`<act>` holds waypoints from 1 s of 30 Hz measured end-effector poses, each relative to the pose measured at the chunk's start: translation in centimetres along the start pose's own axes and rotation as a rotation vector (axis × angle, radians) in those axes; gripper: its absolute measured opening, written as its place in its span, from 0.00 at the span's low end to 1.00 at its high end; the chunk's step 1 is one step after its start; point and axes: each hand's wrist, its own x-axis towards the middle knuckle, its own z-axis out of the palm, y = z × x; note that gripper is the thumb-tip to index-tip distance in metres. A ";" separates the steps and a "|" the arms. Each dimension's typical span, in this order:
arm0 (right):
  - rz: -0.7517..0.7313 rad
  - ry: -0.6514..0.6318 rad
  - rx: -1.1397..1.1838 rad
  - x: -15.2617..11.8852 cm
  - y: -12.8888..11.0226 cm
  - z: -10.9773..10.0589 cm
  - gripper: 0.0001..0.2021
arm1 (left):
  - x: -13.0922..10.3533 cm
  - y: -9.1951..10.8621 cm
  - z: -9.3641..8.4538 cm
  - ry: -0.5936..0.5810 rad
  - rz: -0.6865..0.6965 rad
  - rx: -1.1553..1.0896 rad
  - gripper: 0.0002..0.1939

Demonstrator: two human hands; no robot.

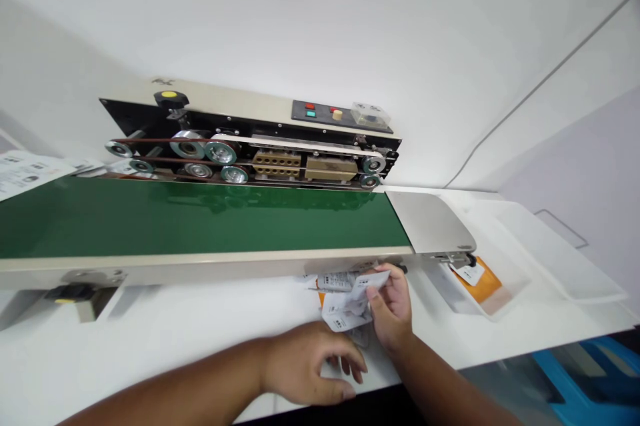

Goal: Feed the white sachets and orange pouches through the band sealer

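Note:
My right hand (394, 313) is closed on a few white printed packets (353, 303), with the thumb on top of them, in front of the sealing machine's near edge. Small dark print covers the packets, and an orange patch shows at their left side. Just below and to the left, my left hand (315, 363) hovers over the table's front edge. Its thumb and fingers are curved and apart, with nothing between them. Another piece of packaging (359, 336) lies partly hidden behind both hands.
A band sealing machine (270, 146) with rollers and a green conveyor belt (210, 223) stands against the wall. White printed sheets (30, 173) rest at its left end. To the right, a translucent bin (517, 296) holds an orange packet (483, 286). Blue plastic (575, 373) shows below the table.

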 end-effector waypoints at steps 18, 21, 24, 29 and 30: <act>0.038 -0.068 -0.063 -0.2 -0.3 -0.1 0.15 | 0.0 0.2 -0.2 -0.052 -0.015 -0.007 0.16; 0.041 -0.086 -0.111 -0.3 -0.3 -0.2 0.15 | 0.1 0.4 -0.3 -0.065 -0.025 -0.005 0.17; 0.045 -0.097 -0.145 -0.3 -0.3 -0.3 0.15 | 0.1 0.4 -0.2 -0.075 -0.019 0.012 0.17; 0.048 -0.102 -0.149 -0.3 -0.4 -0.2 0.15 | 0.1 0.3 0.1 -0.070 0.013 0.086 0.16; 0.046 -0.101 -0.151 -0.2 -0.3 -0.2 0.15 | 0.1 0.3 0.1 -0.068 0.020 0.092 0.15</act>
